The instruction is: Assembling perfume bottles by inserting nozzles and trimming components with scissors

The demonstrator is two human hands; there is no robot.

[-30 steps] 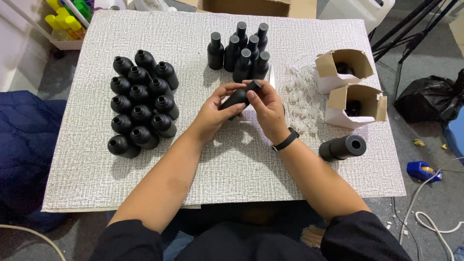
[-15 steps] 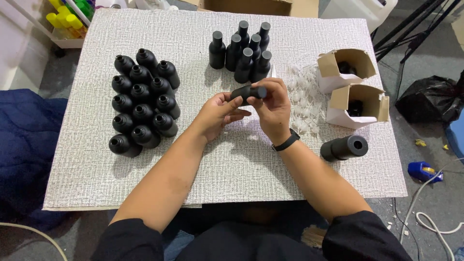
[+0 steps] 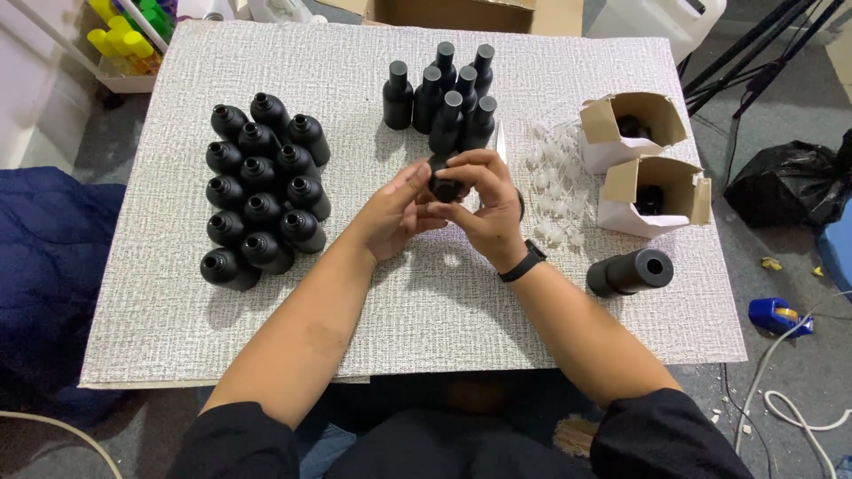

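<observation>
Head view. On the desk point(image 3: 160, 310), thirteen uncapped black bottles point(image 3: 262, 191) lie in a tight cluster at the left. Six capped black bottles point(image 3: 441, 96) stand upright at the far centre. Two open cardboard boxes point(image 3: 643, 164) sit at the right, each showing dark contents. A scatter of small clear plastic parts point(image 3: 555, 191), too many and too small to count, lies between the capped group and the boxes. One black cylinder point(image 3: 632, 271) lies on its side near the right edge. Left hand point(image 3: 395, 213) and right hand point(image 3: 484, 213) meet above the desk centre, just in front of the capped group, both curled closed around one black bottle point(image 3: 444, 184). The fingers hide most of the bottle; only its dark top end shows.
</observation>
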